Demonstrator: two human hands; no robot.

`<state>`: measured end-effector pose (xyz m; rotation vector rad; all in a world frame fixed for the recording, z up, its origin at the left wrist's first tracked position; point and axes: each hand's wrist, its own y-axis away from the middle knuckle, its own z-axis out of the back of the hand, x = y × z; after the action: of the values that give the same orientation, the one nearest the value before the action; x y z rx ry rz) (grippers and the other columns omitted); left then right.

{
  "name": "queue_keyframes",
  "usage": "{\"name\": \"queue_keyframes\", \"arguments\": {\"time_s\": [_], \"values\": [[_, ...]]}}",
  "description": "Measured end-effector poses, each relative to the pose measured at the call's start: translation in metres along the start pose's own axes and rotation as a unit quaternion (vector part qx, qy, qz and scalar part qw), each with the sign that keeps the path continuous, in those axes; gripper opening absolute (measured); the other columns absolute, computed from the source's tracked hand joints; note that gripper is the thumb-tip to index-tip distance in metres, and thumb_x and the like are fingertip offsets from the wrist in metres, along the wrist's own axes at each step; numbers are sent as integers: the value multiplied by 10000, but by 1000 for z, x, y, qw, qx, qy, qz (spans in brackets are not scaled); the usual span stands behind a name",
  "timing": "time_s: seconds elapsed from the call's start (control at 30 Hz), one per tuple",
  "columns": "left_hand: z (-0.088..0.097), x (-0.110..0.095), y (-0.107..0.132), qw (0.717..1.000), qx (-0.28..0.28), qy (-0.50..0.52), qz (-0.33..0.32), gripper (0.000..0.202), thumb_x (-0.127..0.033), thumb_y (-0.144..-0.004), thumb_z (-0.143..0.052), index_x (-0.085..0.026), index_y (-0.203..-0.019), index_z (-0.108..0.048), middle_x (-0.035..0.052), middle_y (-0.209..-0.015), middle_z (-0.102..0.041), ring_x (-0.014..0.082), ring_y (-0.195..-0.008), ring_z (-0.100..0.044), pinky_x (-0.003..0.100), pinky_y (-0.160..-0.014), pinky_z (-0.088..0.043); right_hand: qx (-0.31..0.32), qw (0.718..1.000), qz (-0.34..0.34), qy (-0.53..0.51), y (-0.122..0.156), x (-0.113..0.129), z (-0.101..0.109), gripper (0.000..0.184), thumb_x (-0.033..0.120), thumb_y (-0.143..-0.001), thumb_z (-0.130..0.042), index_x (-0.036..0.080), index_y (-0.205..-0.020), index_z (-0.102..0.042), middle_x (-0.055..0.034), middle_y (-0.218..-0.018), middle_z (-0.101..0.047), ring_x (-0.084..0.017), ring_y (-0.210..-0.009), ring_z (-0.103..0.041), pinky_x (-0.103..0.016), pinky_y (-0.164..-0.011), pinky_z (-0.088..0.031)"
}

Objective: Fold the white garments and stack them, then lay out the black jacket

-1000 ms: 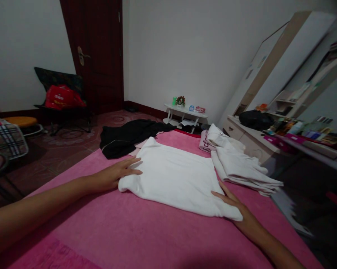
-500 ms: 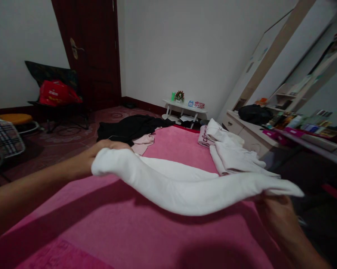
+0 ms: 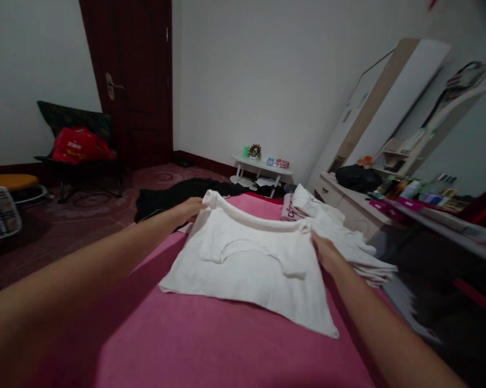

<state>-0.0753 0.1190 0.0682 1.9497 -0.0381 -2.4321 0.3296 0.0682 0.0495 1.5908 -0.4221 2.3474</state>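
Head cam: ½ sec ago the white garment [image 3: 247,285] was up in the air, near edge lifted & sagging btwn the hands; now it's mostly down on the pink bedcover [image 3: 210,345], w/ the far edge held up a bit. A sec ago the top was plain; now a curved edge [image 3: 247,241], prob. the neckline, faces up. So it's likely been flipped, other side now open to work on.

Grip: L hand [image 3: 192,207] pinching far L corner; R hand [image 3: 323,250] closed on far R corner, some fingertips hidden behind cloth.

Garment looks thin & soft, far edge bowed btwn the hands, corners bunched, small creases mid, near edge lying fairly flat on the cover. Sits mid-bed, btwn black clothing [image 3: 174,195] (far L) & white folded pile [image 3: 348,237] just beside R hand.
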Motion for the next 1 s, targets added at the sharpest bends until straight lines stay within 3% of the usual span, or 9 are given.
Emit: {"name": "queue_keyframes", "arguments": {"time_s": [0.1, 0.2, 0.33, 0.47, 0.6, 0.73, 0.8, 0.9, 1.0], "values": [[-5, 45, -12, 999, -27, -34, 13, 524, -362, -547, -782, -123, -978, -604, 3, -647, -597, 194, -615, -608, 279, -567, -464, -8, 999, -11, 37, 4, -39, -8, 334, 441, -697, -655, 173, -898, -653, -83, -836, -713, -214, -808, -676, -317, -720, -544], [-3, 71, -9, 995, -28, -89, -24, 694, -378, -566, -760, -142, -1182, -545, 29, -817, -642, 199, -747, -628, 275, -658, -474, -8, 999, -3, 39, 7, -59, -8, 454, 406, -670, -682, 182, -1058, -607, -128, -1065, -687, -242, -1005, -645, -343, -855, -514], [1, 70, 14, 945, 9, -302, -121, 793, -522, -629, -694, -163, -1306, -491, 119, -1117, -633, 278, -980, -617, 327, -823, -461, 28, 992, 62, 103, 10, -63, -9, 538, 403, -632, -690, 186, -1113, -584, -137, -1235, -610, -279, -1193, -543, -403, -995, -426], [1, 63, 50, 906, 51, -400, -130, 748, -592, -690, -621, -205, -1318, -498, 125, -1180, -621, 307, -1038, -596, 341, -854, -436, 75, 974, 121, 177, 27, -60, -7, 566, 445, -648, -644, 200, -1154, -580, -113, -1264, -597, -276, -1198, -536, -411, -1045, -379], [12, 66, 81, 931, 90, -338, -105, 641, -449, -652, -662, -205, -1238, -571, 70, -1069, -658, 245, -894, -624, 286, -767, -449, 132, 968, 122, 175, 64, -55, 8, 611, 430, -593, -663, 170, -1143, -602, -134, -1263, -601, -286, -1212, -527, -409, -1074, -350], [31, 62, 102, 974, 91, -203, -39, 488, -377, -549, -704, -193, -1000, -664, 45, -1019, -663, 229, -857, -617, 258, -714, -459, 188, 977, 11, 97, 98, -46, 39, 609, 428, -620, -695, 214, -1183, -602, -103, -1285, -598, -267, -1166, -574, -365, -959, -467], [39, 56, 112, 986, 77, -148, 13, 531, -360, -518, -731, -192, -1014, -643, 40, -935, -676, 227, -809, -627, 249, -652, -463, 216, 972, -29, 91, 104, -42, 55, 564, 451, -633, -702, 248, -1153, -631, -80, -1245, -629, -270, -1096, -618, -355, -877, -513], [44, 47, 125, 989, 86, -77, 89, 667, -322, -500, -754, -206, -1132, -577, 29, -866, -696, 233, -758, -653, 249, -595, -469, 253, 949, 1, 187, 102, -37, 70, 431, 452, -581, -718, 260, -967, -712, -65, -1030, -712, -292, -925, -664, -375, -794, -526], [46, 45, 133, 984, 121, -34, 128, 593, -298, -493, -764, -203, -1055, -602, 31, -854, -712, 239, -763, -665, 248, -596, -473, 164, 908, 94, 374, 108, -26, 66, 292, 409, -599, -670, 268, -847, -733, -84, -930, -697, -286, -798, -653, -380, -695, -505]]}}
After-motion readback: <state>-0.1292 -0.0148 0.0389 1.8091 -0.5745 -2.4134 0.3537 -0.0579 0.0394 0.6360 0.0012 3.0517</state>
